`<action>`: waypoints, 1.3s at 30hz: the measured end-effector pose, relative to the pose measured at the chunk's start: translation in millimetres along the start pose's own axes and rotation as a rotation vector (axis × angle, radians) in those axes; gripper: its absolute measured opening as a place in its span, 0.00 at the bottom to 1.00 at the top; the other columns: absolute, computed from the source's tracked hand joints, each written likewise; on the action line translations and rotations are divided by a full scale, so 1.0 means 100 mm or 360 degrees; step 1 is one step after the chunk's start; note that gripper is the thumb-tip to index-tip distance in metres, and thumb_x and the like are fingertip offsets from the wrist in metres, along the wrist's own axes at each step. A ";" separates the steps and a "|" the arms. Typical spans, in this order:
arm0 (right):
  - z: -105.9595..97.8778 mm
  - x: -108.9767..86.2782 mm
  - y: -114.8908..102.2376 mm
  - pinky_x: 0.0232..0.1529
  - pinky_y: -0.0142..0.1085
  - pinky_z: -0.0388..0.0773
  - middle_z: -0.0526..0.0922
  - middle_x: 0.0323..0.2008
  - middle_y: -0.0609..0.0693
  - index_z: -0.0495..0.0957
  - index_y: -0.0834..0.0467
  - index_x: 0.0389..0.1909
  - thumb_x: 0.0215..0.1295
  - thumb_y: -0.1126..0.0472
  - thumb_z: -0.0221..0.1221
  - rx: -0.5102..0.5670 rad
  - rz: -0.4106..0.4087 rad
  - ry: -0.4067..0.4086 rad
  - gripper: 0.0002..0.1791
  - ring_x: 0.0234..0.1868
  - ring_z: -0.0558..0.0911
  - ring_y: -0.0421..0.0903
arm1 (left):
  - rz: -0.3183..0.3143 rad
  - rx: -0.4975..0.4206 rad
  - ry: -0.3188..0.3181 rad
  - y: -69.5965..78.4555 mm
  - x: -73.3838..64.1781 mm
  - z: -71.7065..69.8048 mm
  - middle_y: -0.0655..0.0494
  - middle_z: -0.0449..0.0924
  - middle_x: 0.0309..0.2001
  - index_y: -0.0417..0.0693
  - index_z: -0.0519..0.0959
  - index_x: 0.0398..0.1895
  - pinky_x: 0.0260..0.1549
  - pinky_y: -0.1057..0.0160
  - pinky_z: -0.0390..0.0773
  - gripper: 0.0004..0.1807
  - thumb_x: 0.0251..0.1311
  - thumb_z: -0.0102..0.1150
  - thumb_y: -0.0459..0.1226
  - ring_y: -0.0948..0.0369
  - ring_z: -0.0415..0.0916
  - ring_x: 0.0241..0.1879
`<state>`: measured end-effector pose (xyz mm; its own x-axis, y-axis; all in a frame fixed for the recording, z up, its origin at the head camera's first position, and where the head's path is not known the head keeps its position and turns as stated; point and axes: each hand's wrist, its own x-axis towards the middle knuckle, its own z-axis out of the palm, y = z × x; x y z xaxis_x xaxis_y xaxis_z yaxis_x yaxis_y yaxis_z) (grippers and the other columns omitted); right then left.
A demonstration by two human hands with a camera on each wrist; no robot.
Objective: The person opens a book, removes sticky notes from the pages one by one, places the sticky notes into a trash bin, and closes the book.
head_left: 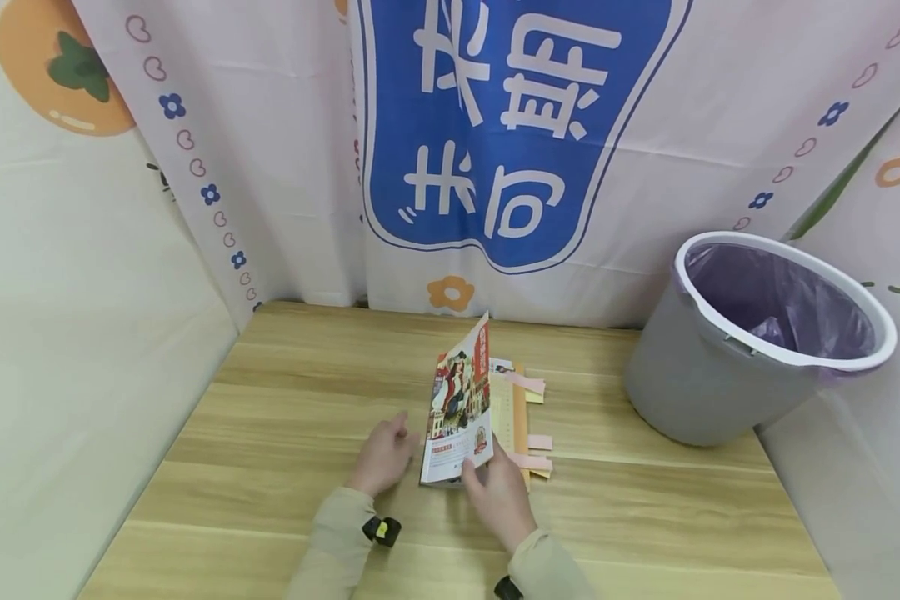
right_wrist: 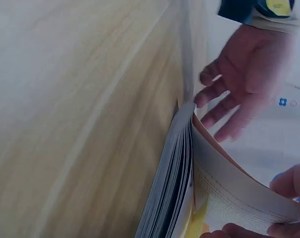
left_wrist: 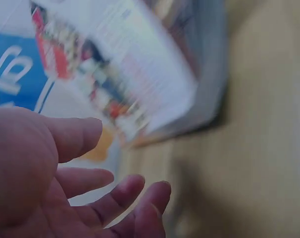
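A book (head_left: 461, 404) with an illustrated cover lies on the table, its front cover lifted and standing steeply. Beneath the cover a yellowish page shows, and pink and yellow sticky tabs (head_left: 540, 442) stick out of the right edge. My right hand (head_left: 504, 500) pinches the lifted cover by its lower corner, thumb on the printed face. In the right wrist view, the page block (right_wrist: 166, 181) lies below the bent cover. To the left of the spine is my left hand (head_left: 382, 457), fingers spread and loosely bent, holding nothing; the left wrist view shows it apart from the book.
A grey bin (head_left: 705, 375) with a white rim and purple liner stands at the right of the wooden table (head_left: 285, 392). Printed white curtains (head_left: 300, 150) hang behind the table and along both sides. A black band (head_left: 382, 531) sits on the left wrist.
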<state>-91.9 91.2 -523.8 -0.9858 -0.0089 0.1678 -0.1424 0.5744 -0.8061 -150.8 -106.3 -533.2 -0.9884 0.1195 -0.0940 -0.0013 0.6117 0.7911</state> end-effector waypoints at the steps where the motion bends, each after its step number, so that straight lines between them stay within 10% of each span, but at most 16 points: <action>1: 0.03 0.01 -0.02 0.61 0.50 0.73 0.75 0.63 0.60 0.62 0.63 0.73 0.67 0.61 0.59 -0.0029 -0.0035 -0.0014 0.34 0.60 0.77 0.58 | -0.0033 0.0000 0.0028 -0.01 0.01 -0.07 0.39 0.77 0.50 0.31 0.61 0.72 0.51 0.44 0.77 0.32 0.70 0.55 0.39 0.48 0.78 0.47; 8: 0.22 0.10 -0.11 0.56 0.46 0.78 0.61 0.73 0.59 0.42 0.50 0.80 0.72 0.58 0.54 -0.0236 -0.0233 -0.0211 0.42 0.63 0.74 0.57 | -0.0100 -0.0053 0.0162 -0.09 -0.01 -0.63 0.38 0.73 0.58 0.32 0.55 0.74 0.42 0.51 0.80 0.34 0.74 0.49 0.43 0.49 0.80 0.45; 17: 0.47 0.15 -0.18 0.57 0.50 0.76 0.57 0.74 0.65 0.49 0.47 0.79 0.67 0.59 0.59 -0.0513 -0.0317 -0.0369 0.43 0.65 0.71 0.62 | -0.0024 -0.0080 0.0249 -0.11 -0.14 -1.06 0.37 0.70 0.60 0.36 0.50 0.77 0.40 0.52 0.81 0.37 0.75 0.46 0.48 0.45 0.75 0.51; 26: 0.59 0.12 -0.19 0.57 0.52 0.76 0.59 0.73 0.65 0.70 0.52 0.70 0.67 0.58 0.61 -0.0854 -0.0425 -0.0590 0.29 0.71 0.63 0.62 | -0.0068 -0.0133 0.0211 -0.06 -0.15 -1.10 0.39 0.68 0.63 0.41 0.50 0.78 0.50 0.47 0.78 0.36 0.75 0.47 0.47 0.45 0.71 0.57; 39: 0.54 0.16 -0.13 0.69 0.49 0.63 0.58 0.74 0.62 0.71 0.51 0.69 0.70 0.53 0.59 -0.0952 -0.0472 -0.0766 0.27 0.74 0.58 0.59 | 0.0016 -0.0051 0.0130 -0.20 0.00 -0.80 0.34 0.68 0.65 0.35 0.60 0.73 0.59 0.38 0.69 0.30 0.73 0.50 0.39 0.36 0.68 0.61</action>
<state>-110.7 39.1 -541.5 -0.8644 -0.5007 -0.0455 -0.4652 0.8310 -0.3051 -162.5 -181.1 -501.2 -0.9975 0.0608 -0.0373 0.0053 0.5853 0.8108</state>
